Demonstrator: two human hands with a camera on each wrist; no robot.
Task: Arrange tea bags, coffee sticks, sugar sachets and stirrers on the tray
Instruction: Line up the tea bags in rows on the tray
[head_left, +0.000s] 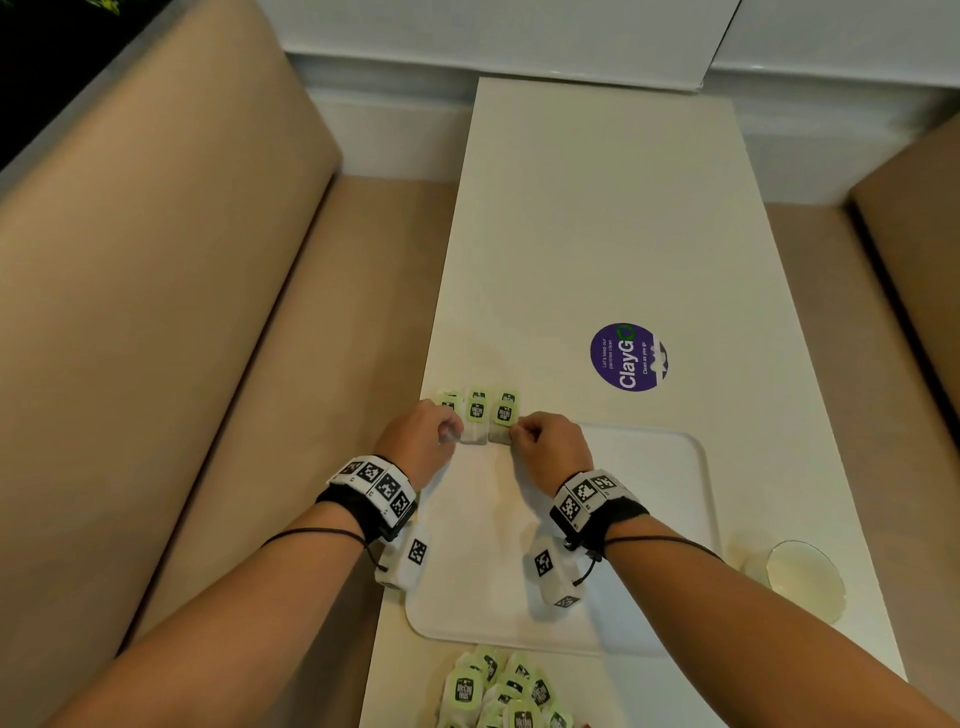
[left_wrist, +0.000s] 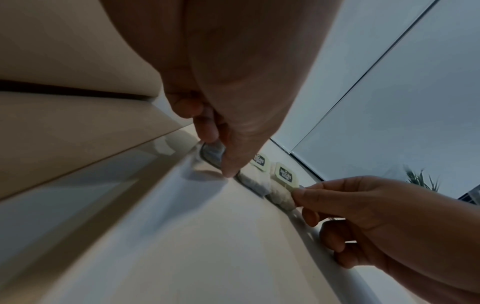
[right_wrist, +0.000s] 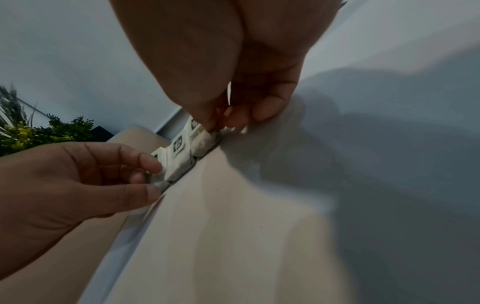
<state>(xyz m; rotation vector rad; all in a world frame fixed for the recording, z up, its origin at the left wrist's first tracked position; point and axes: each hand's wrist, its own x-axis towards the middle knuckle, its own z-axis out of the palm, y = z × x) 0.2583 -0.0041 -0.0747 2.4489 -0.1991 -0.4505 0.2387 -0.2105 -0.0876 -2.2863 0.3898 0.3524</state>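
Observation:
Three tea bags with green tags lie in a row along the far left edge of the white tray (head_left: 644, 525). My left hand (head_left: 453, 430) pinches the leftmost tea bag (head_left: 450, 402) between thumb and fingers; the right wrist view shows this grip on the same tea bag (right_wrist: 159, 181). My right hand (head_left: 515, 427) pinches the near end of the rightmost tea bag (head_left: 505, 411), also seen in the right wrist view (right_wrist: 205, 143). The middle tea bag (head_left: 476, 415) lies between the two hands, untouched. A pile of several more tea bags (head_left: 498, 691) lies on the table in front of the tray.
The tray sits on a narrow white table (head_left: 597, 234) with a round purple sticker (head_left: 628, 357). A clear glass dish (head_left: 802, 577) stands right of the tray. Beige bench seats (head_left: 156, 312) run along both sides, close to the table's left edge.

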